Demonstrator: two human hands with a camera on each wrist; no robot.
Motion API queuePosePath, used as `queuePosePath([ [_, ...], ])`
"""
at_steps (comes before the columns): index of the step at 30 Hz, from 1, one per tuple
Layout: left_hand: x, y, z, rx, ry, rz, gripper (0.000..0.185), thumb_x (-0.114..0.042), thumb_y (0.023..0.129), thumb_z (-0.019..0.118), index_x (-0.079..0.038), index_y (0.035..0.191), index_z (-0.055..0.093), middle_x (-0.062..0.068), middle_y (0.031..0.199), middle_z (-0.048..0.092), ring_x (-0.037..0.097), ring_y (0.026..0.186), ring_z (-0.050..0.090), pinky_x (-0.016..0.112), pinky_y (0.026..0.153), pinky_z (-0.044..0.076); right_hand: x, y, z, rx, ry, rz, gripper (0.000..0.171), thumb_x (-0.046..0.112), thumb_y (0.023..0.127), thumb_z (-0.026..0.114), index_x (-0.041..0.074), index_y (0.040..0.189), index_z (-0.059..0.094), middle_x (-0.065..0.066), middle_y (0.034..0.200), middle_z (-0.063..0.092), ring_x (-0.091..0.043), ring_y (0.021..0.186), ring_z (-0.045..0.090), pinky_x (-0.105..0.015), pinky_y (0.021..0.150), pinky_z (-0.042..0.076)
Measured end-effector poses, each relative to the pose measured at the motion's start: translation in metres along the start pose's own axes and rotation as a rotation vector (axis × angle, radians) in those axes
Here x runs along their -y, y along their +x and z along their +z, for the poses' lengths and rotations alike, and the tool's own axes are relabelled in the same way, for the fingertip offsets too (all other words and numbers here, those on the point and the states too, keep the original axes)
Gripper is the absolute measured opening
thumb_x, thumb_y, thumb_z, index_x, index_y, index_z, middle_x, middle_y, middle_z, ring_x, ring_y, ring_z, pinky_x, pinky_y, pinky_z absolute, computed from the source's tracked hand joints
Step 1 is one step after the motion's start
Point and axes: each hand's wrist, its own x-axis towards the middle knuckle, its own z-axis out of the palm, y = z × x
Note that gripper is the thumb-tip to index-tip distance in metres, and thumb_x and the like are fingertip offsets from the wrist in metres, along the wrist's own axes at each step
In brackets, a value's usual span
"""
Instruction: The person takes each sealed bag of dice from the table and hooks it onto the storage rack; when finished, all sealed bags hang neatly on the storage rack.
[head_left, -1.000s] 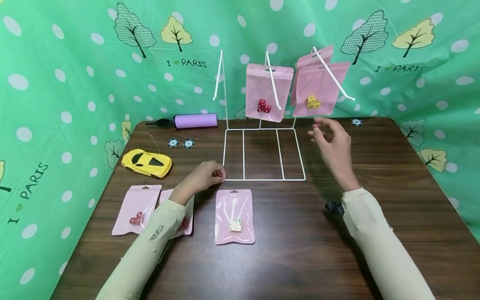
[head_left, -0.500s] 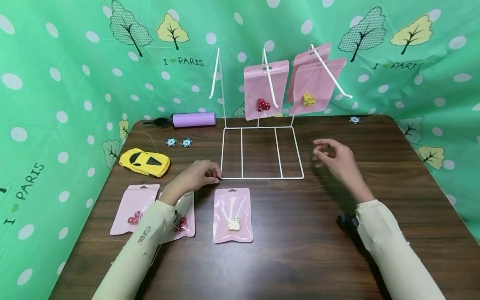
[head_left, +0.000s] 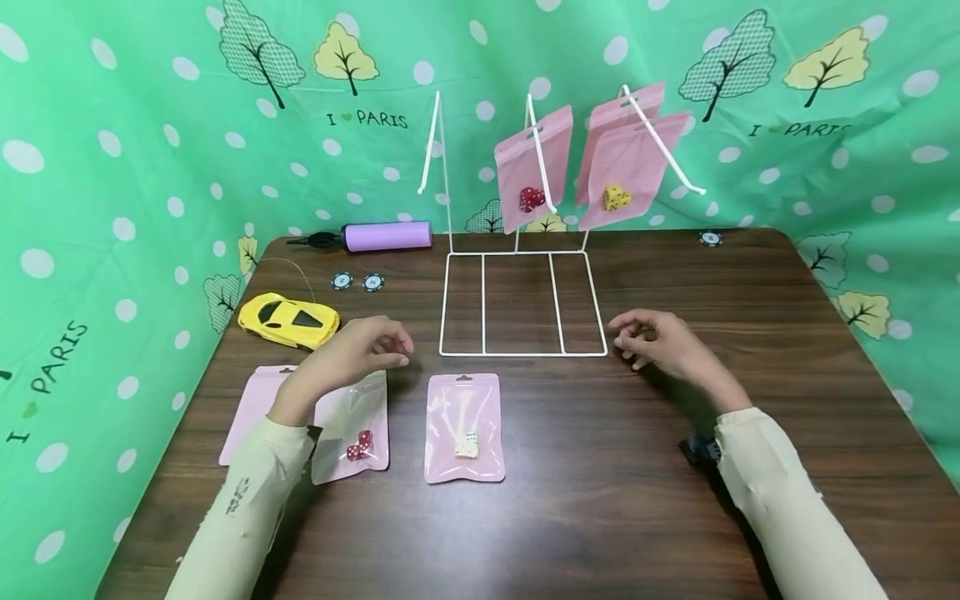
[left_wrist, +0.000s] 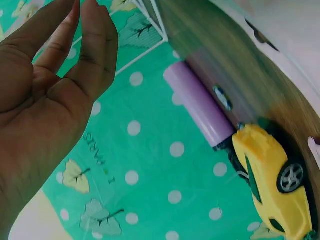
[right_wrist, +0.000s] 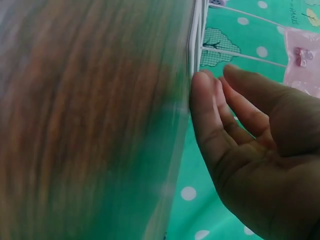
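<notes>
My left hand (head_left: pixel 371 343) hovers with loosely curled fingers over a pink pouch with red dice (head_left: pixel 352 429) and holds nothing; the left wrist view shows its fingers (left_wrist: pixel 75 30) empty. My right hand (head_left: pixel 645 337) rests relaxed and empty beside the front right corner of the white wire rack (head_left: pixel 525 354). In the right wrist view the right hand's fingers (right_wrist: pixel 220 85) lie next to the rack's wire (right_wrist: pixel 196 35). A pouch with a white die (head_left: pixel 463 427) lies in front of the rack. On the rack's hooks hang a pouch with red dice (head_left: pixel 534 167) and one with a yellow die (head_left: pixel 626 167).
Another pink pouch (head_left: pixel 251 408) lies at the left, partly under my left arm. A yellow toy car (head_left: pixel 288 321), a purple pump (head_left: pixel 386 236) and two poker chips (head_left: pixel 357 282) sit at the back left. A third chip (head_left: pixel 710 238) lies back right. Green cloth walls the table.
My right hand came down from the hanging pouches to the table by the rack's front right corner. My left hand left the rack's front left corner and drew back over the pouch.
</notes>
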Motion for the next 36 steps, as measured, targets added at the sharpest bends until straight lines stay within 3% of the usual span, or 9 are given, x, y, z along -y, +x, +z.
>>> queuePosePath([
  [9,0.006,-0.053,-0.020,-0.082,-0.045,0.001,0.009,-0.002,0.100,0.077,-0.005,0.108,0.075,0.001,0.102,0.074,0.020,0.096,0.070,0.040,0.087,0.059,-0.001,0.007,0.005,0.094,-0.048,0.012,0.024,0.003,0.107,0.067,-0.008,0.128,0.069,-0.017,0.104,0.067,-0.022,0.081,0.067,-0.034,0.067,0.061],
  [16,0.020,-0.111,-0.033,-0.191,-0.072,-0.091,0.011,-0.005,0.101,0.077,-0.010,0.111,0.076,0.001,0.105,0.074,0.016,0.097,0.067,0.029,0.084,0.058,-0.003,0.013,0.010,0.098,-0.125,-0.019,0.017,0.008,0.104,0.073,-0.002,0.118,0.076,-0.010,0.100,0.064,-0.017,0.074,0.058,-0.033,0.060,0.055],
  [22,0.040,-0.150,-0.037,-0.267,-0.224,-0.137,0.013,-0.004,0.102,0.075,-0.002,0.115,0.073,0.005,0.107,0.074,0.016,0.090,0.072,0.026,0.074,0.058,-0.007,0.014,0.011,0.071,-0.084,-0.013,0.018,0.008,0.103,0.075,-0.003,0.117,0.076,-0.012,0.099,0.063,-0.016,0.068,0.056,-0.032,0.056,0.053],
  [28,0.059,-0.170,-0.043,-0.365,-0.238,-0.146,0.013,0.000,0.102,0.073,0.001,0.115,0.073,0.005,0.101,0.073,0.012,0.083,0.072,0.020,0.076,0.057,-0.007,0.016,0.010,0.071,-0.081,-0.016,0.019,0.010,0.104,0.074,-0.003,0.118,0.076,-0.012,0.100,0.062,-0.016,0.067,0.055,-0.031,0.056,0.052],
  [36,0.083,-0.182,-0.027,-0.457,-0.241,-0.258,0.019,0.007,0.099,0.073,0.012,0.116,0.068,-0.003,0.097,0.075,0.006,0.081,0.070,0.020,0.072,0.058,-0.011,0.015,0.009,0.093,-0.097,-0.019,0.019,0.010,0.104,0.074,-0.002,0.118,0.076,-0.012,0.101,0.062,-0.016,0.068,0.056,-0.032,0.057,0.052],
])
